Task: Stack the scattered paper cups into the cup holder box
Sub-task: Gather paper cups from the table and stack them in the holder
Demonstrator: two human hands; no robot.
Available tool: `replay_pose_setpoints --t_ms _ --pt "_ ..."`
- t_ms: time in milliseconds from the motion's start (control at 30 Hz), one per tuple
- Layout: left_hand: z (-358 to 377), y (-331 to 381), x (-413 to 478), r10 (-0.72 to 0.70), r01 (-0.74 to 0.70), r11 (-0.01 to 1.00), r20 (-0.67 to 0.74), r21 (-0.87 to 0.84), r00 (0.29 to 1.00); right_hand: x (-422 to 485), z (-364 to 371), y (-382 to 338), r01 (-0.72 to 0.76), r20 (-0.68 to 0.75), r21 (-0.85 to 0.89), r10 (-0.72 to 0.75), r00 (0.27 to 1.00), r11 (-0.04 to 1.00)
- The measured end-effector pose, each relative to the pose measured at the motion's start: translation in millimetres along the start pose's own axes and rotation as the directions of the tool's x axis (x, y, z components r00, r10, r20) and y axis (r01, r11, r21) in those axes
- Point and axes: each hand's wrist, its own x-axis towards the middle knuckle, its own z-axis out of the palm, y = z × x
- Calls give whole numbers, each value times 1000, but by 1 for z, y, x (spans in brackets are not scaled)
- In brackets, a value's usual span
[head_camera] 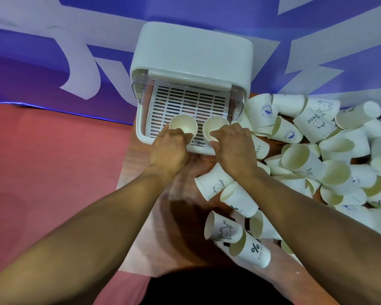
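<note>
The white cup holder box point(191, 56) stands at the table's far edge, lid raised, its slotted tray point(189, 104) exposed. My left hand point(168, 148) grips an upright white paper cup point(182, 124) at the tray's front left. Beside it, my right hand point(231, 146) grips a second upright cup point(213, 126) at the front middle of the tray. Both cups sit mouth up over the tray; their lower walls are hidden by my fingers. Several scattered paper cups point(312, 126) lie in a heap to the right.
More printed cups point(216, 186) lie on their sides on the wooden table point(141, 172) below my right wrist and near the front point(251, 249). A purple and white banner point(53, 51) hangs behind the box. Pink floor point(53, 172) lies left of the table.
</note>
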Motion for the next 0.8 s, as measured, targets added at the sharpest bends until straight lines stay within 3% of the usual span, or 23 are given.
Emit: replay_pose_setpoints --t_ms 100,200,267,367,467,600,700,800 --pt "2 -3 1 19 -18 999 -9 30 1000 -17 -3 -3 62 -169 81 -48 984 995" --pt "3 -3 -10 30 -43 998 -222 -52 975 -38 -9 -5 81 -196 116 -57 979 990" --pt "1 9 -26 -9 -25 992 -273 -124 962 -54 -13 0 34 -195 152 -3 981 988" --pt "2 34 -55 -198 185 947 -25 -262 980 -79 -18 9 -78 -111 224 105 988 971" --pt "15 53 -77 -190 231 955 213 -186 958 -106 -22 10 -130 25 266 128 991 955" --pt "33 62 -83 -263 336 929 362 -155 894 -143 -27 -5 62 216 278 -126 968 958" --pt "42 66 -84 -248 386 888 447 -248 859 -164 -27 -19 246 410 184 -302 861 952" --pt "46 63 -82 -205 395 825 439 -404 875 -169 -31 -32 285 533 95 -290 795 954"
